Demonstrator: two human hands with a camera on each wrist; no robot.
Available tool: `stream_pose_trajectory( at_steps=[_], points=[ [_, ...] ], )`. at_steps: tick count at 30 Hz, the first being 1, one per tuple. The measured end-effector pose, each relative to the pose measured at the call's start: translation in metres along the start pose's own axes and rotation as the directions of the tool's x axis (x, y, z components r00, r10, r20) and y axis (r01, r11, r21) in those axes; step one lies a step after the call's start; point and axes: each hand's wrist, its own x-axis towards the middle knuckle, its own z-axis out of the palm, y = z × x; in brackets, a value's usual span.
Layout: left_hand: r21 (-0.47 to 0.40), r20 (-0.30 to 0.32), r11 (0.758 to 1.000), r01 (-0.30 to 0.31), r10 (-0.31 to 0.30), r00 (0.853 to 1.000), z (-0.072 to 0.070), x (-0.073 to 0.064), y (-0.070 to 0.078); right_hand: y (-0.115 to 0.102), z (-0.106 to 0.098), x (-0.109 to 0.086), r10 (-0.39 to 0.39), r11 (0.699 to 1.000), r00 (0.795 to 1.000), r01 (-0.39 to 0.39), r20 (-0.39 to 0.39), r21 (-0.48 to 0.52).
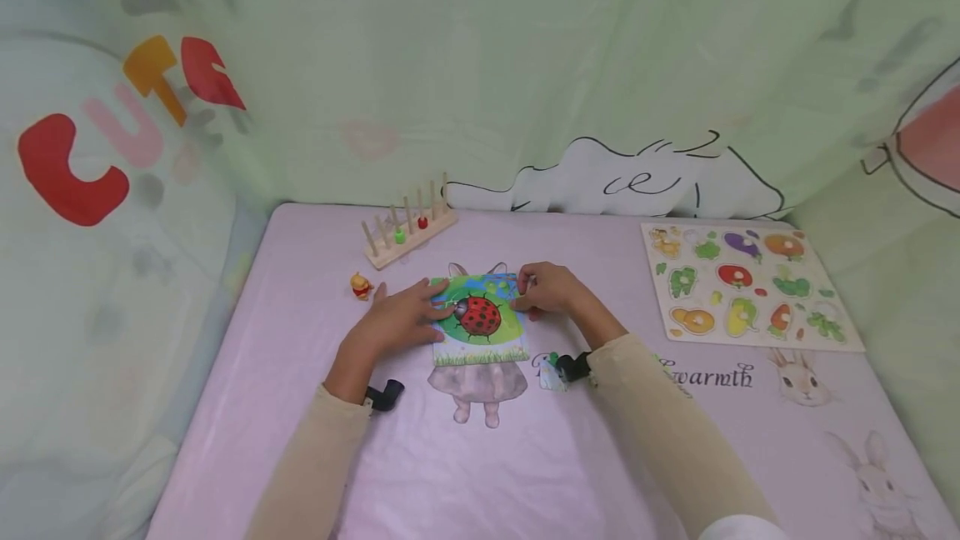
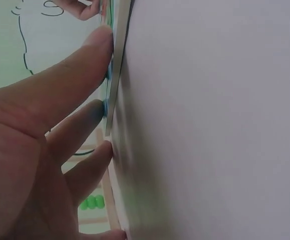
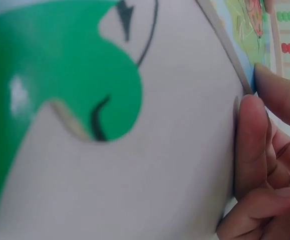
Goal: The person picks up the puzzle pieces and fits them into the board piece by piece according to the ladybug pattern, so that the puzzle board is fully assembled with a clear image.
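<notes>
A ladybug picture puzzle [image 1: 477,320] lies flat on the pink cloth in front of the person. On its left side rests the left hand [image 1: 397,319], fingers spread and fairly straight; the left wrist view shows its thumb [image 2: 100,42] and a fingertip touching the picture. At the upper right edge, the right hand [image 1: 551,288] has curled fingers and pinches the puzzle's border. Its fingertips meet that edge in the right wrist view, where a blurred green patch [image 3: 59,65] fills the left. A loose puzzle piece [image 1: 553,375] lies below the right wrist.
A wooden peg rack [image 1: 412,238] with green and red beads stands behind the left hand. Beside that hand is a small yellow-and-red figurine [image 1: 361,286]. At the right lies a vegetable peg board [image 1: 750,286]. Printed curtains rise behind the table.
</notes>
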Motion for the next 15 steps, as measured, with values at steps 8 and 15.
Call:
stream_pose_trajectory(
  at_steps=[8,15],
  points=[
    [-0.041,0.004,0.999,-0.009,0.010,1.000,0.002,-0.001,-0.009,0.003,0.002,-0.002,-0.035,0.998,0.999,0.036,0.013,-0.059],
    [-0.062,0.002,0.998,-0.020,0.020,1.000,0.000,0.000,-0.010,0.005,0.003,-0.010,-0.074,0.994,0.997,0.073,-0.001,-0.077]
  ],
)
